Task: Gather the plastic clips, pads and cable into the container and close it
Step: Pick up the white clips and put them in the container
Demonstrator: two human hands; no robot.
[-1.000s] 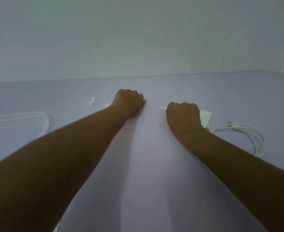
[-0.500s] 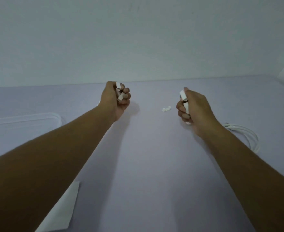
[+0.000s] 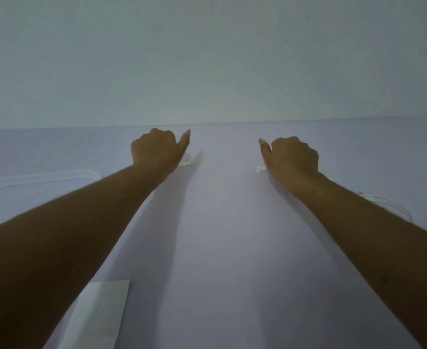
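Observation:
My left hand [image 3: 157,151] is curled into a fist with the thumb out, seen from the back above the lilac table. My right hand [image 3: 294,157] is curled the same way. Their backs hide what the fingers hold; half a second ago both gripped white pieces. One small white plastic clip [image 3: 187,162] lies just right of my left wrist. Another clip [image 3: 260,169] lies just left of my right hand. The clear container [image 3: 41,178] lies at the left, partly behind my left forearm. The white cable [image 3: 393,206] is coiled at the right behind my right forearm.
A flat white pad [image 3: 99,313] lies on the table near the bottom edge, beside my left forearm. A pale wall rises behind the table's far edge [image 3: 220,123]. Bare lilac table surface lies between my two arms.
Both hands lifted off the table holding white pieces, then turned knuckles-up and stretched farther forward. The pad that lay by my right hand is gone from the table.

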